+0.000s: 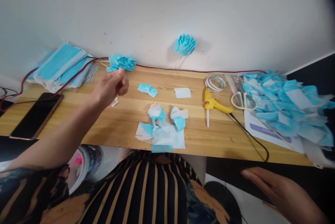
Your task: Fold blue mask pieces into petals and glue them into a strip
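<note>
My left hand (113, 85) is raised over the left of the table with its fingers curled closed. Whatever it may hold is hidden. Just behind it lies a blue paper-like flower (124, 62) on a thin stick, and I cannot tell whether they touch. Beyond the table's front edge, my right hand (280, 189) is low at the right, its fingers stretched out and seemingly holding nothing. Crumpled blue and white fabric pieces (167, 135) sit at the front middle. A small blue strip (147, 89) and a white card (182, 92) lie behind them.
A yellow glue gun (216, 104), tape rolls (218, 83) and white scissors (243, 101) lie right of centre, beside a heap of blue pieces (295, 105). Another flower (184, 45) leans against the wall. Face masks (61, 63) and a phone (36, 116) occupy the left.
</note>
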